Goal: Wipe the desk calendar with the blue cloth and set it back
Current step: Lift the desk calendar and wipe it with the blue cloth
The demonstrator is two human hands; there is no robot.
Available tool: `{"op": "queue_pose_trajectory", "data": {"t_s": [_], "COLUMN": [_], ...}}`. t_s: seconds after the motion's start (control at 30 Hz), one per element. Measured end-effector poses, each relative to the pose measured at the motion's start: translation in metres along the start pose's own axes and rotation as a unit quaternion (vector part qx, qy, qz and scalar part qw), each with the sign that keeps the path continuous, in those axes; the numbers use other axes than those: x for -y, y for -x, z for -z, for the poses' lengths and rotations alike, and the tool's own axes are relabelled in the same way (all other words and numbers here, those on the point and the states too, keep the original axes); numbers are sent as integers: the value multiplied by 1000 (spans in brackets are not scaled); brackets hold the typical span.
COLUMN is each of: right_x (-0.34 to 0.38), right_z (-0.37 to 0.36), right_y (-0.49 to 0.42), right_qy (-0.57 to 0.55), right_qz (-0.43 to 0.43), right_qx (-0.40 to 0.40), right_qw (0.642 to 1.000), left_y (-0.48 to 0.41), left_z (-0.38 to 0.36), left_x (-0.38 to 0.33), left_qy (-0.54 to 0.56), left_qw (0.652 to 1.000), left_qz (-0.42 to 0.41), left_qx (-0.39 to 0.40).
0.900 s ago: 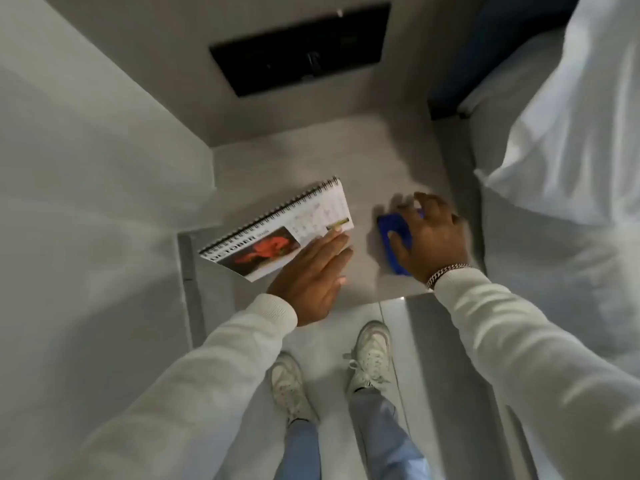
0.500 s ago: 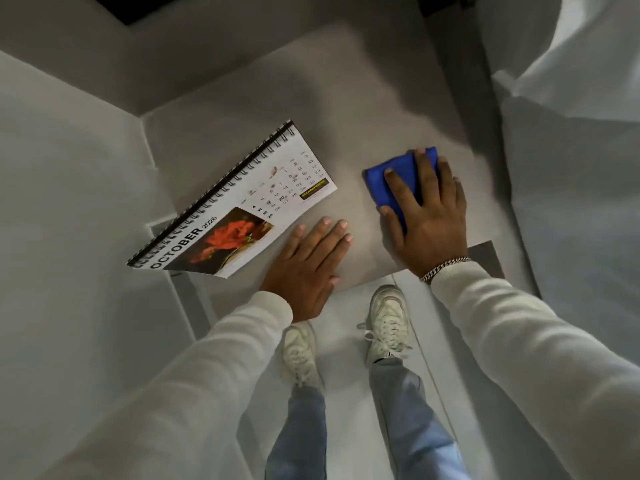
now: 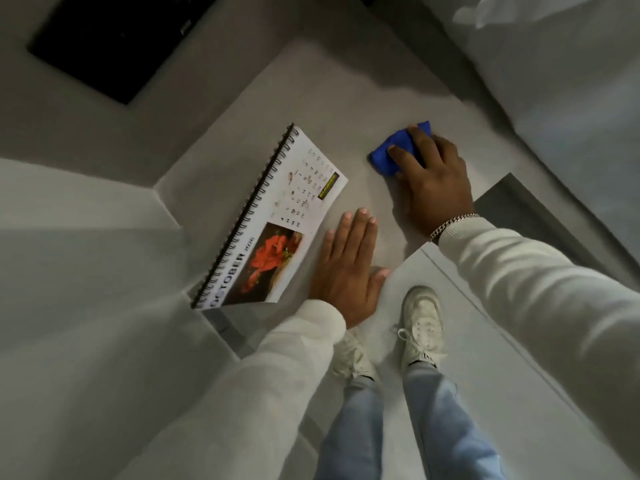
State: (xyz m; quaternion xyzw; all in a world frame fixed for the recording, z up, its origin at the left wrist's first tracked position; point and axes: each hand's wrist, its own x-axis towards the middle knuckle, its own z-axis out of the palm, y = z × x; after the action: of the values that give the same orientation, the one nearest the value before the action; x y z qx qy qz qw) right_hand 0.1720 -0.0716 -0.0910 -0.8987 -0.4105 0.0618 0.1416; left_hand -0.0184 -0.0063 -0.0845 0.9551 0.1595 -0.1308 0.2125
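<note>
- The desk calendar (image 3: 273, 223) lies flat on the grey worktop (image 3: 353, 95), spiral binding toward the left edge, the October page with its red flower facing up; its near corner hangs a little past the front edge.
- Compared with half a second ago it lies in the same place on the surface; only the view has swung, so it now runs more steeply up the picture.
- The left hand (image 3: 346, 268) rests palm down, fingers released and spread, just beside the calendar's right edge at the front of the worktop; it grips nothing, and I cannot tell whether it touches the page.
- The blue cloth (image 3: 389, 152) sits well right of the calendar, toward the right edge, pinned under the right hand (image 3: 433, 178), whose fingers press flat on top of it instead of clenching.
- The cloth has stayed on the bare worktop as before, so the calendar itself looks not yet wiped.
- Nothing stands between cloth and calendar except the left hand, which would likely need to steady or lift the calendar.
- Around: a dark panel (image 3: 114, 43) on the wall behind, white bedding (image 3: 561, 81) at the right, pale sneakers (image 3: 420, 317) on the floor below.
</note>
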Motion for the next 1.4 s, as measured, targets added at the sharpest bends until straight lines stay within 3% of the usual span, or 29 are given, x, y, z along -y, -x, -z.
{"op": "queue_pose_trajectory", "data": {"t_s": [0.3, 0.4, 0.5, 0.7, 0.9, 1.07, 1.27, 1.4], "right_x": [33, 52, 73, 113, 179, 190, 206, 208], "right_z": [15, 16, 13, 8, -6, -10, -16, -13], "right_y": [43, 65, 83, 104, 107, 86, 94, 96], "right_qy": [-14, -43, -99, -325, -497, -492, -502, -521], "right_qz": [-53, -59, -101, -208, -215, -223, -246, -256], "right_qx": [55, 78, 76, -24, -72, -119, -79, -99], "right_qw": [997, 994, 987, 922, 837, 833, 825, 808], "left_y": [53, 51, 38, 27, 24, 23, 23, 23], "left_z": [112, 141, 157, 148, 147, 146, 147, 146], "left_x": [12, 39, 65, 89, 92, 94, 94, 95], "left_qy": [76, 38, -30, -44, -19, -2, 1, 2], "left_qw": [989, 988, 995, 997, 994, 994, 994, 994], "left_qz": [-84, -69, -37, -64, -102, -109, -106, -104], "left_qx": [-98, -130, -84, -26, -30, -29, -31, -33]}}
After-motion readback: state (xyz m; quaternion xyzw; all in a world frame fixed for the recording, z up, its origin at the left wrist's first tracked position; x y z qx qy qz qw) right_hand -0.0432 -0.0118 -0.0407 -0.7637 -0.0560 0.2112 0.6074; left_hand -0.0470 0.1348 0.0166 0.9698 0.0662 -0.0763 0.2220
